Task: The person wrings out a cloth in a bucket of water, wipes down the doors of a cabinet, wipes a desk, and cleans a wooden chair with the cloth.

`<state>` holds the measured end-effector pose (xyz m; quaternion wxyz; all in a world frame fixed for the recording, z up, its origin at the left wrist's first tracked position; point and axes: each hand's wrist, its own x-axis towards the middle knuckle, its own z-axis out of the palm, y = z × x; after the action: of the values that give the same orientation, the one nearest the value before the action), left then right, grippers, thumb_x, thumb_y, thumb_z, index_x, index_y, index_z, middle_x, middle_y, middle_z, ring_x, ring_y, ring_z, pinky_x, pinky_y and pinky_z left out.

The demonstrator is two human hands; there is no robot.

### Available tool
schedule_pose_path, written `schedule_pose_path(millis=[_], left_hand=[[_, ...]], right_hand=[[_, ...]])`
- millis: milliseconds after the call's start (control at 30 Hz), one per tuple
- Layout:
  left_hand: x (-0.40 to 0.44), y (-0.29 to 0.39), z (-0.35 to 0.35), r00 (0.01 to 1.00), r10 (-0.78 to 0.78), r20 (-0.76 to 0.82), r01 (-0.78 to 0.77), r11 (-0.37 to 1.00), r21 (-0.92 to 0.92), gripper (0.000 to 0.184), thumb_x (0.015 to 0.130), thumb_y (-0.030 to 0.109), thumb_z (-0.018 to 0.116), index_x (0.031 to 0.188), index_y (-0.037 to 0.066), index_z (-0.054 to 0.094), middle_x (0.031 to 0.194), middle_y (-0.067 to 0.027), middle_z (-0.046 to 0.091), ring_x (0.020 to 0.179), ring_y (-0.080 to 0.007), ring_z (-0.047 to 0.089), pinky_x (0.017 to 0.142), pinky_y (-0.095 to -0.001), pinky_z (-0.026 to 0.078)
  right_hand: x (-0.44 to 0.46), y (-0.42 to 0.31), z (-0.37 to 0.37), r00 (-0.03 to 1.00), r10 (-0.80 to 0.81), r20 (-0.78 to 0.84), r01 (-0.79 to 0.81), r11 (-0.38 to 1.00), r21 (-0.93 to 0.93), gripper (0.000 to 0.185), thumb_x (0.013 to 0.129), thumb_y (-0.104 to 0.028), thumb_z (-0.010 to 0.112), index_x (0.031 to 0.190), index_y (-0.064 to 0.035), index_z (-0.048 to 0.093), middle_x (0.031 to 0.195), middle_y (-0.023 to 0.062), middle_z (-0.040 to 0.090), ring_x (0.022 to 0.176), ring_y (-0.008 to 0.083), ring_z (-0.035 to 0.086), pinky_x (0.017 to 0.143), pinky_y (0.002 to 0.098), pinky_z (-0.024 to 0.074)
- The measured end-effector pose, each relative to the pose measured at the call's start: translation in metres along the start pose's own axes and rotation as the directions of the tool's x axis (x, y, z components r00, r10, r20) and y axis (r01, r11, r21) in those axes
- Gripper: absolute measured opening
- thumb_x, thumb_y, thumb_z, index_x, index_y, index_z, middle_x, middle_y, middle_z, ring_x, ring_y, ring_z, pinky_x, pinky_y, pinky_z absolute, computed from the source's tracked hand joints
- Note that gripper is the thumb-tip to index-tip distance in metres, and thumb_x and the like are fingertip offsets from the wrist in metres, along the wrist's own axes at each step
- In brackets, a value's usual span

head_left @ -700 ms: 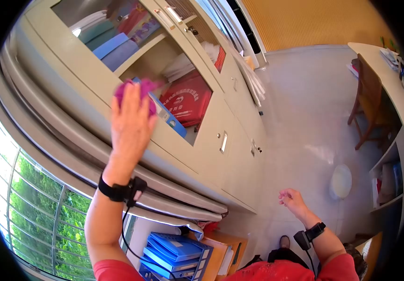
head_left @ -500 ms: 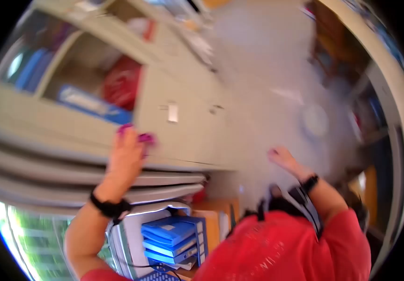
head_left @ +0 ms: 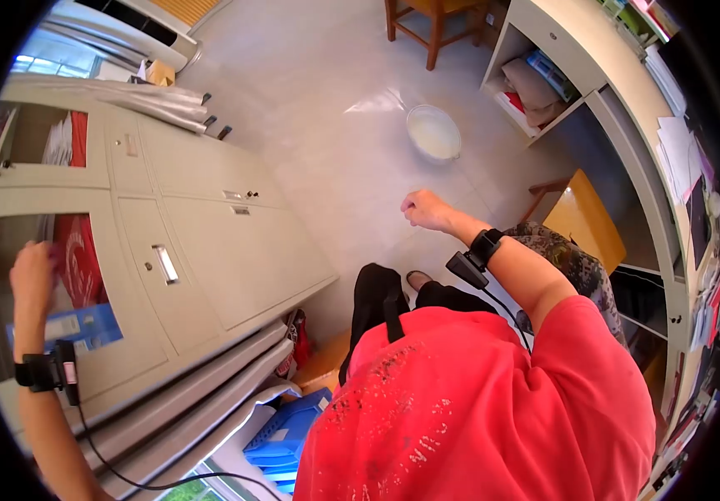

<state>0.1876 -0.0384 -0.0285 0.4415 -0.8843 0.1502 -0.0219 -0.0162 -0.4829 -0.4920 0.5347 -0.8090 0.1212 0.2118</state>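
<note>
My left hand (head_left: pixel 32 275) is raised at the glass cabinet door (head_left: pixel 68 288) on the left, fingers bent against the pane. A hint of purple shows beside its fingertips; the purple cloth seen there a moment before is mostly hidden behind the hand. Through the glass I see a red bag or folder (head_left: pixel 78 259) and a blue binder (head_left: pixel 84 327) just right of my wrist. My right hand (head_left: pixel 428 210) hangs over the floor in front of me, fingers curled into a loose fist with nothing visible in it. Both wrists carry black straps with small devices.
A pale basin (head_left: pixel 433 134) stands on the floor ahead. Wooden chairs (head_left: pixel 583 219) are at the right and far end. A long desk (head_left: pixel 627 100) with papers runs along the right. A person's camouflage-clad leg (head_left: pixel 573 265) is beside me. Blue file trays (head_left: pixel 289 434) lie lower left.
My view has swung, so the cabinet appears farther left and the basin nearer the middle. My left hand has moved across the glass door; my right hand is still closed.
</note>
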Motion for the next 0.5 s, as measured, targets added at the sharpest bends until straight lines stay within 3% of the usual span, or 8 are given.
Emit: schedule_pose_path(millis=[67,100,133,167,200,300,367,500], left_hand=[[0.031,0.068,-0.017,0.993,0.120,0.003,-0.099,0.831,-0.548,0.021,0.082,0.018,0.054,0.091,0.001,0.063,0.085,-0.0181,0.062,0.075,-0.0304,0.060,0.067,-0.0391,0.046],[0.058,0.086,0.017,0.963,0.247,-0.109,-0.246,0.636,-0.732,0.024,0.084,0.018,0.051,0.091,-0.003,0.060,0.073,-0.0154,0.061,0.067,-0.0244,0.058,0.063,-0.0362,0.044],[0.062,0.142,-0.008,0.929,0.371,-0.014,-0.157,0.357,-0.921,0.026,0.085,0.022,0.052,0.091,-0.003,0.060,0.074,-0.0087,0.061,0.069,-0.0146,0.055,0.061,-0.0308,0.043],[0.074,0.179,-0.008,0.861,0.509,-0.001,-0.101,0.168,-0.981,0.029,0.089,0.021,0.050,0.105,-0.002,0.058,0.089,0.0007,0.061,0.080,-0.0095,0.054,0.072,-0.0253,0.044],[0.073,0.222,-0.020,0.814,0.579,-0.049,0.028,-0.123,-0.992,0.032,0.090,0.026,0.050,0.108,0.000,0.059,0.093,0.0000,0.062,0.084,-0.0085,0.054,0.077,-0.0245,0.044],[0.104,0.342,0.012,0.752,0.632,-0.188,0.256,-0.543,-0.800,0.032,0.090,0.022,0.054,0.113,0.000,0.056,0.097,-0.0015,0.062,0.087,-0.0086,0.055,0.079,-0.0257,0.045],[0.125,0.398,0.024,0.723,0.675,-0.146,0.338,-0.530,-0.777,0.030,0.091,0.018,0.052,0.113,-0.001,0.056,0.098,-0.0017,0.061,0.085,-0.0093,0.056,0.078,-0.0255,0.046],[0.183,0.451,0.073,0.865,0.471,-0.177,0.026,-0.393,-0.919,0.025,0.082,0.012,0.056,0.102,-0.001,0.062,0.081,-0.0044,0.064,0.075,-0.0123,0.059,0.070,-0.0277,0.048]], right_hand=[[0.005,-0.015,-0.009,0.997,0.058,0.060,-0.064,0.993,0.096,0.028,0.078,-0.015,0.054,0.100,-0.0001,0.063,0.093,0.0160,0.065,0.091,0.0274,0.063,0.078,0.0358,0.0495],[0.008,-0.023,-0.011,0.995,0.050,0.090,-0.068,0.975,0.213,0.033,0.079,-0.019,0.056,0.106,-0.0009,0.060,0.100,0.0152,0.062,0.096,0.0262,0.060,0.080,0.0363,0.0488],[0.013,-0.033,-0.012,0.992,0.037,0.117,-0.074,0.943,0.325,0.038,0.081,-0.022,0.057,0.112,-0.0017,0.057,0.107,0.0145,0.060,0.101,0.0250,0.058,0.082,0.0368,0.0480],[0.018,-0.044,-0.012,0.990,0.017,0.140,-0.076,0.900,0.430,0.044,0.082,-0.026,0.059,0.118,-0.0025,0.054,0.114,0.0137,0.057,0.106,0.0238,0.056,0.084,0.0372,0.0473],[0.021,-0.055,-0.012,0.983,-0.079,0.163,-0.022,0.841,0.541,0.055,0.083,-0.032,0.060,0.127,-0.0045,0.044,0.125,0.0128,0.049,0.114,0.0239,0.049,0.090,0.0397,0.0435],[0.049,-0.074,-0.012,0.917,-0.326,0.228,-0.030,0.515,0.856,0.081,0.083,-0.042,0.063,0.143,-0.0112,0.019,0.144,0.0100,0.029,0.129,0.0264,0.033,0.103,0.0493,0.0273],[0.065,-0.087,-0.025,0.936,-0.267,0.231,-0.069,0.504,0.861,0.070,0.082,-0.038,0.066,0.137,-0.0096,0.032,0.131,0.0079,0.043,0.119,0.0246,0.043,0.096,0.0475,0.0364],[0.115,-0.063,-0.050,0.986,-0.020,0.164,-0.108,0.672,0.732,0.036,0.081,-0.023,0.068,0.111,-0.0054,0.058,0.094,0.0023,0.061,0.081,0.0122,0.058,0.069,0.0260,0.0498]])
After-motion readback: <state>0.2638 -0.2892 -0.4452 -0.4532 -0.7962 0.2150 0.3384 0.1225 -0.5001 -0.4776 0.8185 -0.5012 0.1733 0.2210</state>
